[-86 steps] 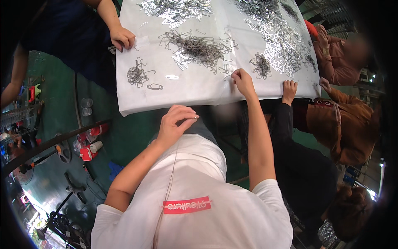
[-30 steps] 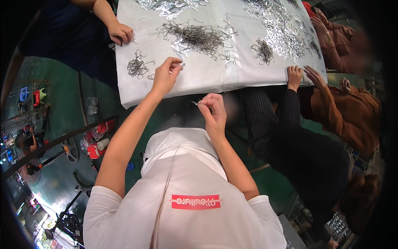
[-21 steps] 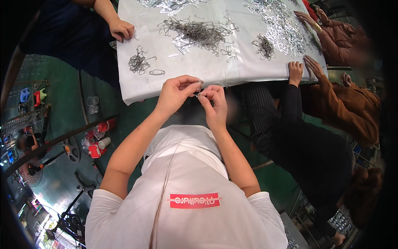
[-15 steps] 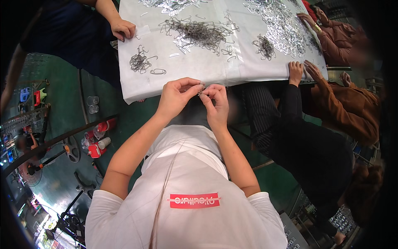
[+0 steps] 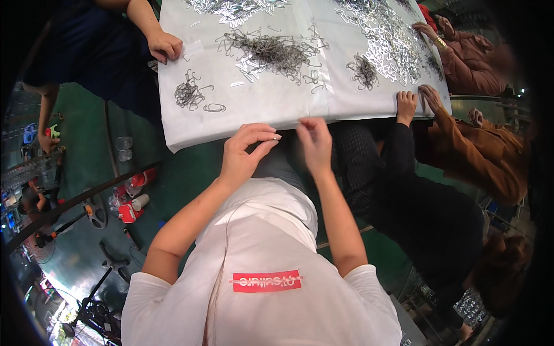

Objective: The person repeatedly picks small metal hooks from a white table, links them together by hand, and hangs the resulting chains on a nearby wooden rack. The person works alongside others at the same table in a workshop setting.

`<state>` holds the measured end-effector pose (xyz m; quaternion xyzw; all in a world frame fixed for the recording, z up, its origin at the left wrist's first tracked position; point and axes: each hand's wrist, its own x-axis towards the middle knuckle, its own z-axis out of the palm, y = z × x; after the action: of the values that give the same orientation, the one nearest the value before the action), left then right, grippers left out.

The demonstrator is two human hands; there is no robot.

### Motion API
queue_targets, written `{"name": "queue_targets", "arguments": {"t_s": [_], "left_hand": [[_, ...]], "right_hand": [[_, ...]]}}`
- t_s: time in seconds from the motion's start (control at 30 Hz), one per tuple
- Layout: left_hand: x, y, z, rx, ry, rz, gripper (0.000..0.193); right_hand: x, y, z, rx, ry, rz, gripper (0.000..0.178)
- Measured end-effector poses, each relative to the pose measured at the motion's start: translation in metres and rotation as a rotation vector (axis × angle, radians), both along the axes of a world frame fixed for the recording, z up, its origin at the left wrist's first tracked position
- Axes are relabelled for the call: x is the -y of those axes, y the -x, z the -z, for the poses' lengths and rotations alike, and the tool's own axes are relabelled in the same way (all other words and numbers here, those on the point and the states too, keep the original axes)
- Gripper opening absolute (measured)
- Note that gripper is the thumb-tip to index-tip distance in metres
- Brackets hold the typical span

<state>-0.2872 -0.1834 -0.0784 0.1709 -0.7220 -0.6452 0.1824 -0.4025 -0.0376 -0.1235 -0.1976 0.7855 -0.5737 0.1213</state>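
My left hand (image 5: 245,151) is in front of the table's near edge, thumb and fingers pinched on a tiny shiny metal piece (image 5: 278,138) whose kind I cannot make out. A short gap to the right of it, my right hand (image 5: 315,145) is raised with bent fingers. Motion smears its fingertips, so whether it holds anything is unclear. Ahead on the white-covered table (image 5: 254,106) lie a large heap of dark bent wire hooks (image 5: 274,52), a smaller wire heap (image 5: 187,92) to the left, and one closed wire loop (image 5: 214,107) beside it.
Silvery flat metal pieces (image 5: 234,10) lie farther back, with a broad shiny heap (image 5: 392,49) and a small wire heap (image 5: 364,72) at right. A co-worker's hand (image 5: 164,46) rests at the left edge; other people's hands (image 5: 407,105) are at right. Red containers (image 5: 130,211) stand on the floor.
My hands were together at the table edge. They have parted, the right moving away to the right. The left is slightly lower and still pinches a small piece.
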Motion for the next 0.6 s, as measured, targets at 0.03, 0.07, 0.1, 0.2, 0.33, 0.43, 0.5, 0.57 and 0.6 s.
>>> {"name": "queue_targets", "arguments": {"t_s": [0.03, 0.07, 0.1, 0.2, 0.33, 0.43, 0.5, 0.57, 0.6], "left_hand": [[-0.001, -0.001, 0.000, 0.018, -0.023, -0.001, 0.014], [-0.001, -0.002, 0.000, 0.030, -0.036, -0.001, 0.015], [-0.001, -0.003, 0.000, 0.043, -0.048, -0.002, 0.015], [-0.002, -0.005, -0.001, 0.052, -0.020, -0.014, 0.015], [-0.001, -0.006, -0.003, 0.025, 0.052, -0.015, 0.016], [-0.003, -0.006, -0.003, 0.018, 0.040, -0.027, 0.017], [-0.005, -0.006, -0.003, 0.031, 0.019, -0.036, 0.017], [-0.005, -0.006, -0.002, 0.003, 0.056, -0.058, 0.017], [-0.005, -0.006, -0.002, -0.012, 0.076, -0.067, 0.017]], "right_hand": [[-0.001, 0.020, 0.004, -0.086, -0.042, -0.007, 0.009], [0.005, 0.044, 0.009, -0.228, -0.134, 0.007, 0.007], [0.009, 0.067, 0.013, -0.352, -0.200, -0.020, 0.007], [0.027, 0.124, 0.023, -0.445, -0.526, -0.082, 0.012], [0.052, 0.165, 0.030, -0.601, -0.893, -0.287, 0.013], [0.066, 0.172, 0.031, -0.684, -1.110, -0.471, 0.011], [0.067, 0.172, 0.028, -0.690, -0.992, -0.452, 0.011], [0.066, 0.172, 0.024, -0.658, -0.870, -0.454, 0.011], [0.065, 0.171, 0.023, -0.621, -0.807, -0.464, 0.011]]}}
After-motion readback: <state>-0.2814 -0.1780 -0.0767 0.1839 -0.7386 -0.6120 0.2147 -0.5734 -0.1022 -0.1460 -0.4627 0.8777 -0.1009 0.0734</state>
